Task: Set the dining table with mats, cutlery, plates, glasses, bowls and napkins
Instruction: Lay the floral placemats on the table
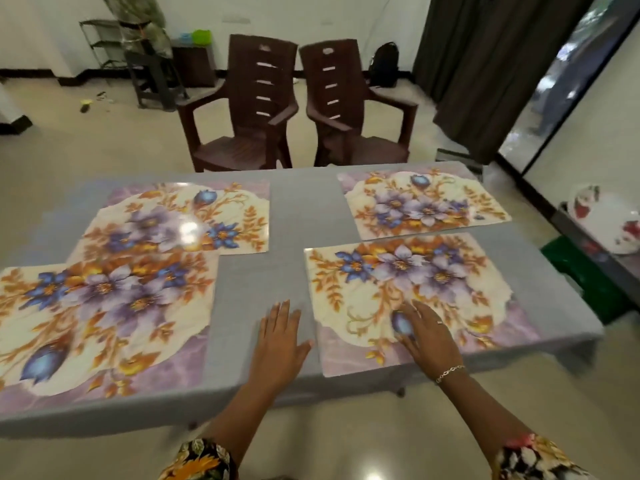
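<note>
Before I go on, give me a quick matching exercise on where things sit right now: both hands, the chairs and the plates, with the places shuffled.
Things
1. left hand
2. right hand
3. brown plastic chairs
4. floral plates

Places
A. on the floor beyond the far edge of the grey tablecloth
B. flat on the near-right floral mat
C. on a side surface off to the right
D. on bare cloth just left of that mat

Pairs: 1-D, 2-B, 3-A, 4-C
</note>
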The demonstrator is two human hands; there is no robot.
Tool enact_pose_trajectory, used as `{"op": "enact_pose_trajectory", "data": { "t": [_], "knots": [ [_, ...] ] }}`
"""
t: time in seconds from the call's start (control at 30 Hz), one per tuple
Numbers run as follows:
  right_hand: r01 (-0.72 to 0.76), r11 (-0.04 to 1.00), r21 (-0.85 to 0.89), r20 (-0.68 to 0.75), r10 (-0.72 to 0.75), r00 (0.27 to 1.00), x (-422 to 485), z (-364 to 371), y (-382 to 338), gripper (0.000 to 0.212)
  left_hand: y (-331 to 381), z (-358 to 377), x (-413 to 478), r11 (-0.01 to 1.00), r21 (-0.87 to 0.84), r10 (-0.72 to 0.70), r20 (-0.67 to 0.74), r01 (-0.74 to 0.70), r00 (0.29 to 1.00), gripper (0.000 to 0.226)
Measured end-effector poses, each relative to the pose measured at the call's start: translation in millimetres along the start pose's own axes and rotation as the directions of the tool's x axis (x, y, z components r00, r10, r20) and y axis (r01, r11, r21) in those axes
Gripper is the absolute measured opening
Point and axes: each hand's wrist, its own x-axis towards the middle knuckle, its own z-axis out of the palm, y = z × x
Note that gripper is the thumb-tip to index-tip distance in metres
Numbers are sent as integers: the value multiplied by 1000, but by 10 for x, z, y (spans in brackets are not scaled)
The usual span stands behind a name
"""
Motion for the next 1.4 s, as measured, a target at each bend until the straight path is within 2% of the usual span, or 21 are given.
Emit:
{"op": "enact_pose_trajectory", "data": {
  "t": [0.1,0.17,0.23,0.3,0.4,0.47,0.53,0.6,0.87,0.93,1.0,1.07,1.17,1.27,1.33,1.4],
  "knots": [
    [-70,996,-49,16,70,997,6,-75,602,50,374,246,166,998,-50,30,26,-28,999,73],
    [-105,993,-58,16,106,994,29,-158,906,51,566,349,291,998,17,56,51,-57,997,82],
    [-137,988,-77,40,141,989,59,-255,1138,62,681,406,397,997,53,52,77,-57,996,102],
    [-166,981,-101,75,173,982,123,-288,1340,73,747,451,448,999,33,-2,170,-3,985,119],
    [-191,967,-167,188,221,957,171,-342,1461,85,783,538,474,997,71,-16,201,2,980,145],
    [-191,967,-171,211,226,951,172,-350,1479,103,791,544,479,999,49,-30,207,20,978,148],
    [-183,971,-156,218,215,952,173,-313,1548,137,837,545,479,999,27,-26,198,21,980,146],
    [-193,969,-156,206,223,953,188,-288,1645,147,900,556,496,1000,13,-20,199,18,980,145],
    [-215,965,-151,219,245,944,190,-292,1733,145,1015,560,526,998,30,-61,241,55,969,142],
    [-212,965,-154,224,243,944,181,-309,1729,145,965,627,543,996,89,-23,223,3,975,119],
    [-203,966,-161,227,237,945,181,-323,1730,146,942,709,562,995,102,-27,293,-3,956,96],
    [-194,966,-173,221,230,948,193,-326,1739,146,924,756,566,995,95,-6,270,-20,963,91],
    [-187,965,-182,210,225,951,221,-326,1748,145,936,717,568,988,155,-11,234,-26,972,95],
    [-192,966,-171,214,227,950,221,-314,1738,134,950,665,601,994,111,-8,223,-17,975,130],
    [-197,966,-167,210,230,950,219,-297,1744,136,964,658,580,998,60,-28,226,15,974,138],
    [-196,965,-174,207,230,951,219,-295,1746,136,981,626,565,990,137,-58,222,27,973,142]
  ]
}}
